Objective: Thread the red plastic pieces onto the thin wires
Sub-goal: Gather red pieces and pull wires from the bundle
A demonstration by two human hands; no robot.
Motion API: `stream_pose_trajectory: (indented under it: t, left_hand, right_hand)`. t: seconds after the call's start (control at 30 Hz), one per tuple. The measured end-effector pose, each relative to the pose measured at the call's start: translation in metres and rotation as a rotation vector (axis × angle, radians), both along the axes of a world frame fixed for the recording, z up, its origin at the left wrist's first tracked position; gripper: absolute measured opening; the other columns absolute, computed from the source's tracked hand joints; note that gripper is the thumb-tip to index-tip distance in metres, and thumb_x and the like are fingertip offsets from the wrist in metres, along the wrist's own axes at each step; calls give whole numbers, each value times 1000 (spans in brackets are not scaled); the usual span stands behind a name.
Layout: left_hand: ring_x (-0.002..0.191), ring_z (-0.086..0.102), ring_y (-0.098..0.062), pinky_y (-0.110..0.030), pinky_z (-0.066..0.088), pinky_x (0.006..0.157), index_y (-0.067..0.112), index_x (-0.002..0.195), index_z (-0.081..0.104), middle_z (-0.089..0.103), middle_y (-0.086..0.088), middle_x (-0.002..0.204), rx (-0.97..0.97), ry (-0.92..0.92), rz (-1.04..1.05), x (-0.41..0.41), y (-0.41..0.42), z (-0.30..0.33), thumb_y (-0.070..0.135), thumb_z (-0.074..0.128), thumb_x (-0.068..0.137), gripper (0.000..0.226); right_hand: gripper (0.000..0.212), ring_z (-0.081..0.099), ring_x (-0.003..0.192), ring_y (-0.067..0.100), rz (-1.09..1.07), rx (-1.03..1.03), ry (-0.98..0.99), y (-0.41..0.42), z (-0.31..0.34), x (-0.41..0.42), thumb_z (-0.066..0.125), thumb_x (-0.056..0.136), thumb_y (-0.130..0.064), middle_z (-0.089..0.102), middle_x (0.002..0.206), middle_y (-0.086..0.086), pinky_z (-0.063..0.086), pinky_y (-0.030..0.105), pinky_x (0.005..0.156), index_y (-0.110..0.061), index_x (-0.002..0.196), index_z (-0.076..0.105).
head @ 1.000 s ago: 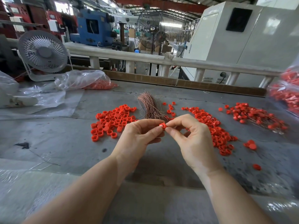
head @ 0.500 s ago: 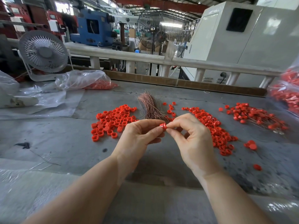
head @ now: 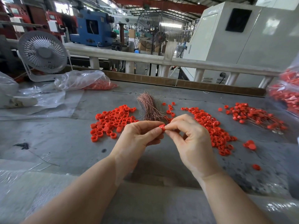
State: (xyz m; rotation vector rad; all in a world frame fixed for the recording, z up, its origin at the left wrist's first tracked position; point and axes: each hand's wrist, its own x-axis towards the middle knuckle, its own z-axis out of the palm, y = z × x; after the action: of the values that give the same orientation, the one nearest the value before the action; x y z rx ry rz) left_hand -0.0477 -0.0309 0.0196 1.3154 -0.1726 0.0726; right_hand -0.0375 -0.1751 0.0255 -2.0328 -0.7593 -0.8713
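- A small red plastic piece (head: 162,127), ring-shaped with a ribbed face, sits between two bare hands above a grey, scuffed tabletop (head: 64,143); the left hand (head: 139,136) pinches it between thumb and forefinger; the right hand (head: 192,141) meets it from the other side, thumb and forefinger closed at its edge, remaining fingers (head: 186,136) curled.
- Any wire at the piece is too fine to make out; whether one passes through it cannot be told.
- Just beyond the hands lies a bundle of thin wires (head: 149,107), coppery and hair-fine, fanned at its far end; its near end is hidden behind the fingertips.
- Left of the bundle, a loose heap of red caps (head: 111,122), short, round and hollow, some lying closed face up; right of it, a longer band of red pieces (head: 213,128) running towards the near right, partly covered by the right hand.
- Farther right, a pile of pieces with wires attached (head: 255,117), fine strands trailing from it.
- A few stray caps (head: 250,145) lie apart at the near right.
- A clear, crinkled plastic bag (head: 84,80) holding red pieces rests at the far left, beside a white desk fan (head: 42,52); another bag of red pieces (head: 288,92) is cut off by the right edge.
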Motion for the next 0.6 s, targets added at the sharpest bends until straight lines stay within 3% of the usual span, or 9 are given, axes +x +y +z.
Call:
stream_pose_trajectory:
  t: [0.13, 0.4, 0.6]
  left_hand:
    - [66, 65, -8, -17, 52, 61, 11, 89, 70, 71, -3, 72, 2, -3, 9, 0, 0, 1, 8, 63, 74, 17]
    - [66, 65, -8, -17, 53, 64, 14, 86, 71, 72, -2, 72, 16, -36, 26, -3, -1, 3, 8, 64, 74, 15]
    - [67, 66, -9, -18, 54, 65, 11, 89, 71, 72, -4, 75, 31, -31, 28, -5, 0, 3, 11, 64, 72, 18]
  right_hand:
    - [4, 54, 72, 4, 32, 51, 39, 0, -1, 2, 67, 76, -5, 58, 78, -7, 41, 14, 65, -8, 75, 69]
    - [4, 53, 72, 2, 54, 80, 54, 1, -1, 1, 67, 77, -6, 57, 77, -8, 39, 12, 66, -9, 75, 69]
    - [4, 56, 71, 13, 15, 1, -24, 1, -2, 0, 66, 78, -5, 59, 76, -1, 46, 26, 63, -5, 75, 68]
